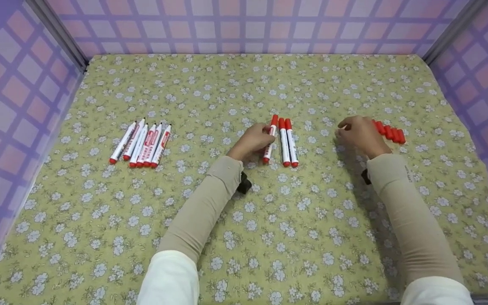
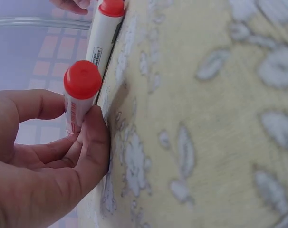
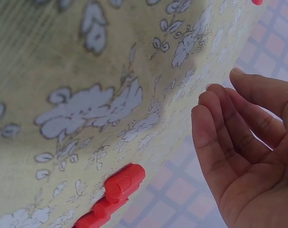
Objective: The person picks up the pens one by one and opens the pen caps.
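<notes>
A table point(image 1: 244, 237) covered in yellow-green cloth with small white flowers fills the head view, walled on three sides by purple panels point(image 1: 244, 25) checked in pink and lilac. Both forearms, in beige sleeves, reach up from the six o'clock edge toward the middle. The left hand point(image 1: 254, 142) lies just at nine o'clock of centre, its thumb and fingers point(image 2: 94, 137) pinching a capped red-and-white marker point(image 1: 270, 140), the leftmost of a trio; the other two markers point(image 1: 288, 142) lie side by side at its three o'clock, flat on the cloth. The right hand point(image 1: 360, 135) rests toward three o'clock, fingers point(image 3: 220, 123) loosely curved and close together, holding nothing, just beside a row of loose red caps point(image 1: 390, 132). Well apart at nine o'clock lie five uncapped markers point(image 1: 142, 144), packed side by side, tips toward seven o'clock.
</notes>
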{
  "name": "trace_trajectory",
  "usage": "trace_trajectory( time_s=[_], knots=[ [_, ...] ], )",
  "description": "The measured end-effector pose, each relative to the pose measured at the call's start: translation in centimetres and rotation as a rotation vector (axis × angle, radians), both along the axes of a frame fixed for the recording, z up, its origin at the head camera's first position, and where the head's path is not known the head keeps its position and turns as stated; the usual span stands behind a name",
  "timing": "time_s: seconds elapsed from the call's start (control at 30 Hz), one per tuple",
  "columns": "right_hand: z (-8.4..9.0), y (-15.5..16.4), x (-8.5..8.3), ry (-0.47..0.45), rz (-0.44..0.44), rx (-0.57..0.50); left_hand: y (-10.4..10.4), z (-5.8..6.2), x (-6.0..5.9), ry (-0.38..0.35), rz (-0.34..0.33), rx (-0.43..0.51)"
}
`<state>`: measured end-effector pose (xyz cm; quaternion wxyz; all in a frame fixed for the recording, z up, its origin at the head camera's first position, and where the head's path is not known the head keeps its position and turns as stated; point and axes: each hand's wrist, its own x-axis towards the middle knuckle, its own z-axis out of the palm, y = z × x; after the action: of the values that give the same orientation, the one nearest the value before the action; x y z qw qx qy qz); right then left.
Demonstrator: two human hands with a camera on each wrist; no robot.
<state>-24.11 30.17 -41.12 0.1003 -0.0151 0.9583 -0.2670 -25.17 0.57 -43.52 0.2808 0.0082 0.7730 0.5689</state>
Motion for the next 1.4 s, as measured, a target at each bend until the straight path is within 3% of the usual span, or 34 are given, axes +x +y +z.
trace_trajectory(
  time_s=[0.1,0.23,0.43,0.67,0.83,1.23,1.4],
  knots=[
    [0.1,-0.4,0.0,-0.008,0.001,0.004,-0.3,0.0,-0.1,-0.054,0.022,0.077],
    [0.4,-0.9,0.0,-0.010,0.018,0.018,-0.7,0.3,-0.2,-0.098,0.028,0.086],
    [0.8,-1.8,-0.1,-0.003,0.069,0.045,-1.2,0.9,-0.2,-0.085,-0.018,0.114],
    [1.5,-3.3,0.1,0.080,0.143,0.055,-1.9,1.9,0.2,-0.047,-0.043,0.152],
    [1.9,-4.7,0.3,0.108,0.195,0.017,-2.4,2.6,0.6,0.048,-0.080,0.076],
    [3.5,-8.6,1.8,0.208,0.416,0.028,-3.3,4.3,1.2,0.387,-0.337,-0.136],
    [4.0,-9.9,2.6,0.240,0.521,-0.003,-3.3,5.1,1.9,0.489,-0.390,-0.204]
  ],
)
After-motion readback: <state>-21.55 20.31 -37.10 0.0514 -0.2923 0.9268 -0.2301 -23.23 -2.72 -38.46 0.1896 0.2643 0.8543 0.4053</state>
